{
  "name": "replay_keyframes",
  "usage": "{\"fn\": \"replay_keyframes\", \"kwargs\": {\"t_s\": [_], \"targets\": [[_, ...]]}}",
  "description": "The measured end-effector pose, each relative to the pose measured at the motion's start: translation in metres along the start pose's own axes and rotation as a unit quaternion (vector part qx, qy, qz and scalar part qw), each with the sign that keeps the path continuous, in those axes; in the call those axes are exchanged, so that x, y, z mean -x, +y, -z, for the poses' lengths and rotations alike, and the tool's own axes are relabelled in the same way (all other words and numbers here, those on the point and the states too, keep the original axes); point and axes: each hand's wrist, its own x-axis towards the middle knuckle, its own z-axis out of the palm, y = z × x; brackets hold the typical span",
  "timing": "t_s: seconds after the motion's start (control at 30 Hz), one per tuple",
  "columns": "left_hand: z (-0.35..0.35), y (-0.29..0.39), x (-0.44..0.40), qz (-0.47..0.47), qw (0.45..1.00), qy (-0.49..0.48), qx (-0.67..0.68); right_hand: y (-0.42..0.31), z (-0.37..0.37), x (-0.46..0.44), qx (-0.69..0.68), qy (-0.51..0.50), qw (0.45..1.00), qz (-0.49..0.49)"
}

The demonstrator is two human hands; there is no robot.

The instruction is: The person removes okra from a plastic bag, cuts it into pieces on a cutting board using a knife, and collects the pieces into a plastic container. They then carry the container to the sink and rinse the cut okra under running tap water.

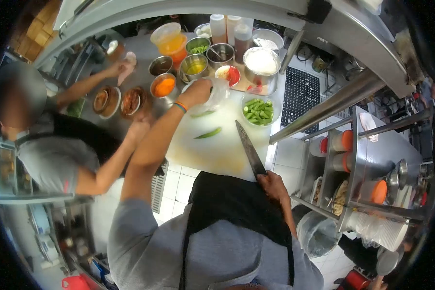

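My right hand (273, 186) is wrapped round the handle of a large kitchen knife (249, 147). Its blade lies slanted over the right side of the white cutting board (183, 150), tip pointing away from me. At the board's far edge my left hand (198, 93) grips a clear plastic bag (219, 94); its fingertips are partly hidden. One whole green pod, apparently okra (208, 133), rests on the board, and another shows below the bag. Cut green pieces fill a clear bowl (259, 124) at the board's right.
Beyond the board stand metal bowls, including one of white powder (261, 60), sauce bottles (218, 29) and an orange-filled bowl (163, 86). To the left a co-worker (58, 140) handles food near two round dishes (106, 101). A metal post (328, 104) slants at right.
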Motion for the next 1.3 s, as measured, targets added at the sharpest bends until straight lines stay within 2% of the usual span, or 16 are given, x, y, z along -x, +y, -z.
{"fn": "replay_keyframes", "kwargs": {"t_s": [0.1, 0.17, 0.23, 0.37, 0.43, 0.53, 0.63, 0.7, 0.73, 0.8, 0.87, 1.0, 1.13, 1.2, 1.27, 1.3], "targets": [[0.018, -0.009, 0.008, -0.009, 0.994, 0.013, 0.110, 0.003, -0.002, -0.002, 0.000, 0.001, 1.000, 0.010], [0.018, -0.006, 0.013, 0.003, 0.995, 0.030, 0.093, -0.004, 0.002, -0.001, 0.000, -0.002, 1.000, 0.016], [0.011, -0.009, 0.013, 0.015, 0.996, 0.046, 0.075, -0.023, 0.010, 0.008, -0.042, -0.035, 0.997, -0.051], [0.004, -0.013, 0.015, -0.019, 0.988, 0.089, 0.123, -0.014, 0.008, 0.005, -0.040, -0.034, 0.997, -0.050], [0.012, -0.013, 0.020, -0.032, 0.989, 0.090, 0.110, -0.003, 0.002, 0.001, -0.041, -0.004, 0.999, -0.003], [0.033, -0.017, 0.033, -0.033, 0.988, 0.120, 0.089, -0.008, 0.005, 0.004, -0.028, -0.009, 1.000, -0.011], [0.068, -0.015, 0.048, -0.040, 0.969, 0.167, 0.177, 0.006, -0.001, -0.002, -0.024, 0.009, 0.999, 0.034], [0.082, -0.020, 0.063, -0.006, 0.920, 0.270, 0.284, -0.003, 0.002, 0.003, -0.040, -0.002, 0.999, 0.014], [0.089, -0.017, 0.075, -0.007, 0.921, 0.266, 0.284, -0.008, 0.004, 0.004, -0.055, -0.010, 0.998, -0.005], [0.092, -0.004, 0.107, 0.105, 0.831, 0.260, 0.479, -0.008, 0.004, 0.004, -0.072, -0.019, 0.997, -0.018], [0.056, 0.005, 0.133, 0.072, 0.807, 0.206, 0.548, -0.008, 0.005, 0.005, -0.089, -0.028, 0.995, -0.031], [-0.029, 0.033, 0.159, 0.144, 0.746, 0.086, 0.645, -0.001, 0.001, 0.001, -0.077, -0.016, 0.997, -0.011], [-0.062, 0.046, 0.164, 0.184, 0.688, 0.128, 0.691, -0.001, 0.001, 0.001, -0.075, -0.011, 0.997, -0.004], [-0.085, 0.056, 0.169, 0.245, 0.661, 0.171, 0.689, -0.011, 0.006, 0.005, -0.071, -0.019, 0.997, -0.015], [-0.107, 0.059, 0.178, 0.236, 0.680, 0.173, 0.672, -0.013, 0.006, 0.005, -0.074, -0.024, 0.997, -0.023], [-0.110, 0.067, 0.183, 0.271, 0.711, 0.217, 0.612, -0.012, 0.005, 0.005, -0.073, -0.024, 0.997, -0.024]]}}
